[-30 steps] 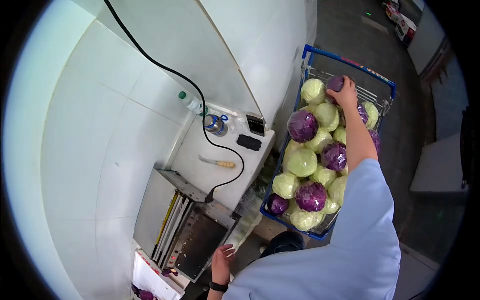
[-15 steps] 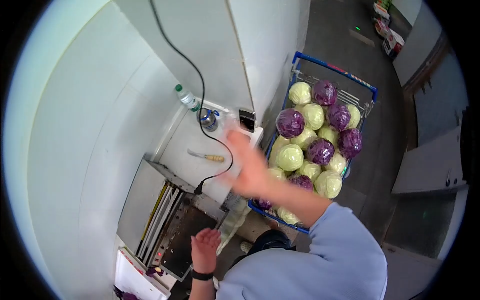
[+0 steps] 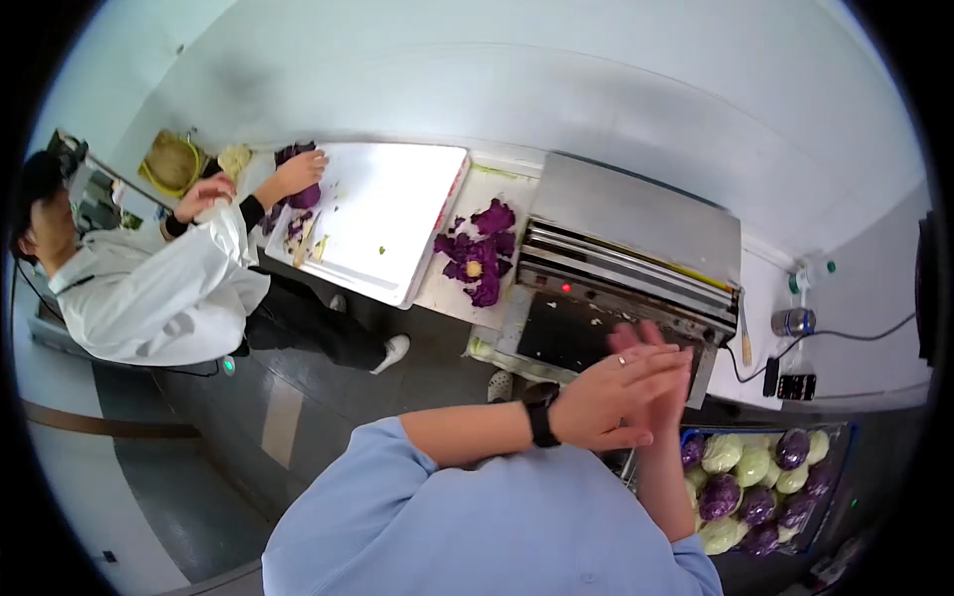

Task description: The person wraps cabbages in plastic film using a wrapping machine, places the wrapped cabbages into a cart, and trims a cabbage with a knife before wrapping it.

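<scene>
My left hand (image 3: 621, 397), with a ring and a black wristband (image 3: 542, 415), lies across my right hand (image 3: 668, 397). The two touch palm to palm, fingers stretched out and nothing visible between them. Some fingertips of the right hand are blurred, and part of that hand is hidden behind the left. Both are in front of the film-wrapping machine (image 3: 636, 214), near its dark plate (image 3: 561, 333). Wrapped green cabbages (image 3: 722, 453) and purple cabbages (image 3: 719, 495) fill a blue-rimmed cart (image 3: 847, 467) at the lower right.
Purple cabbage leaves (image 3: 484, 248) lie left of the machine. Further left, a co-worker (image 3: 169, 288) has a hand on a purple cabbage (image 3: 303, 196) at a white cutting board (image 3: 388, 204). On the right are a wooden-handled knife (image 3: 746, 348), a metal bottle (image 3: 793, 322) and a black cable (image 3: 865, 336).
My view has swung left, bringing the co-worker and cutting board into sight. My right hand, outstretched over the counter before, has come back against my left hand.
</scene>
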{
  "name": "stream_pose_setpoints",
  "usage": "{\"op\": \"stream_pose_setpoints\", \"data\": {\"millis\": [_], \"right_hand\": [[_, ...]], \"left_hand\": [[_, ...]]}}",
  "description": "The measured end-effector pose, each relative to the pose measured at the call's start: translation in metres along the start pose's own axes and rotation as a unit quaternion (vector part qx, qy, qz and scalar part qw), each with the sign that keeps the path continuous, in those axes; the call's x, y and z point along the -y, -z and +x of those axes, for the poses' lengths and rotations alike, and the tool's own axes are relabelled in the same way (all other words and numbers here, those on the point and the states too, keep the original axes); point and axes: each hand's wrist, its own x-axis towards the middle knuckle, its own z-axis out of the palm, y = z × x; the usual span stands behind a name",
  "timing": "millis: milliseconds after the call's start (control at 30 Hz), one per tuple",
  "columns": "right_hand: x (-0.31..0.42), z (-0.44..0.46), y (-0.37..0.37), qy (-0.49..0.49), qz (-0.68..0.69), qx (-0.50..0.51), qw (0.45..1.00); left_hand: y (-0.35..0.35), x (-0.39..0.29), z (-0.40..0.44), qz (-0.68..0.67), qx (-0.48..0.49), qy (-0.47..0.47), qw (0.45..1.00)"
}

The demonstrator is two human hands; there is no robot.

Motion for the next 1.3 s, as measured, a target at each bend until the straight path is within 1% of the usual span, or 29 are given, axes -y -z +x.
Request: {"op": "stream_pose_setpoints", "data": {"millis": [67,100,133,167,200,233,267,300,367,400,433,467,500,567,600,633,667,700,733,767,833,900,933,967,1033,1100,1133,1233,1300], "right_hand": [[-0.052,0.004,-0.065,-0.027,-0.01,-0.017,0.999],[-0.073,0.003,-0.088,-0.039,-0.01,-0.025,0.999],[-0.063,-0.001,-0.102,-0.035,-0.137,0.03,0.99],[-0.053,-0.005,-0.116,0.005,-0.159,0.149,0.976],[-0.049,-0.006,-0.124,0.068,-0.123,0.186,0.972],[-0.049,-0.007,-0.13,0.131,-0.087,0.219,0.963],[-0.059,0.0,-0.143,0.256,-0.282,0.125,0.916],[-0.07,0.012,-0.146,0.327,-0.469,0.037,0.819],[-0.107,0.049,-0.125,0.396,-0.656,0.116,0.632],[-0.129,0.07,-0.113,0.43,-0.709,0.167,0.533],[-0.146,0.086,-0.107,0.451,-0.731,0.243,0.451],[-0.149,0.097,-0.111,0.361,-0.788,0.14,0.479],[-0.136,0.105,-0.108,0.221,-0.801,0.088,0.549],[-0.119,0.112,-0.073,0.154,-0.654,0.001,0.741],[-0.106,0.108,-0.059,0.168,-0.684,0.006,0.71],[-0.101,0.097,-0.05,0.182,-0.713,0.01,0.677],[-0.105,0.084,-0.048,0.157,-0.685,0.003,0.712],[-0.107,0.073,-0.045,0.134,-0.656,-0.005,0.743],[-0.114,0.064,-0.045,0.127,-0.664,0.015,0.737],[-0.122,0.055,-0.048,0.124,-0.672,0.034,0.729],[-0.133,0.044,-0.06,0.122,-0.767,0.062,0.627],[-0.147,0.035,-0.065,0.098,-0.766,0.047,0.633],[-0.149,0.034,-0.072,0.082,-0.769,0.039,0.633],[-0.152,0.033,-0.076,0.065,-0.771,0.027,0.633],[-0.153,0.034,-0.074,0.038,-0.779,0.019,0.625],[-0.152,0.043,-0.076,0.002,-0.796,0.023,0.605],[-0.152,0.048,-0.079,0.007,-0.802,0.033,0.597],[-0.157,0.058,-0.064,0.007,-0.784,0.007,0.621],[-0.159,0.075,-0.066,-0.018,-0.797,0.016,0.604]], "left_hand": [[0.035,0.042,-0.036,0.197,0.035,-0.056,0.978],[0.049,0.073,-0.064,0.137,-0.067,-0.021,0.988],[0.063,0.088,-0.074,0.177,-0.141,0.039,0.973],[0.085,0.085,-0.085,0.02,-0.161,0.246,0.955],[0.101,0.114,-0.102,-0.134,-0.195,0.284,0.929],[0.111,0.132,-0.129,-0.192,-0.22,0.326,0.899],[0.123,0.125,-0.127,-0.253,-0.27,0.335,0.867],[0.134,0.117,-0.124,-0.308,-0.317,0.339,0.83],[0.124,0.082,-0.103,-0.565,-0.297,0.329,0.696],[0.116,0.063,-0.091,-0.678,-0.28,0.312,0.603],[0.112,0.048,-0.085,-0.675,-0.213,0.228,0.669],[0.118,0.032,-0.082,-0.597,-0.293,0.248,0.704],[0.129,0.03,-0.08,-0.502,-0.376,0.26,0.734],[0.2,0.042,-0.106,-0.562,-0.194,0.132,0.794],[0.228,0.065,-0.12,-0.454,-0.2,0.156,0.854],[0.255,0.085,-0.128,-0.329,-0.261,0.23,0.878],[0.284,0.127,-0.145,-0.176,-0.28,0.298,0.895],[0.31,0.174,-0.17,-0.03,-0.307,0.387,0.869],[0.338,0.218,-0.204,0.079,-0.319,0.447,0.832],[0.359,0.266,-0.241,0.262,-0.358,0.437,0.783],[0.411,0.319,-0.291,0.304,-0.414,0.497,0.699],[0.456,0.351,-0.326,0.486,-0.409,0.48,0.605],[0.473,0.377,-0.348,0.581,-0.368,0.507,0.52],[0.5,0.378,-0.36,0.568,-0.293,0.573,0.513],[0.544,0.379,-0.373,0.5,-0.282,0.683,0.452],[0.56,0.381,-0.381,0.606,-0.38,0.623,0.317],[0.572,0.391,-0.398,0.602,-0.44,0.572,0.341],[0.601,0.389,-0.4,0.49,-0.432,0.648,0.391],[0.615,0.409,-0.421,0.471,-0.436,0.644,0.416]]}}
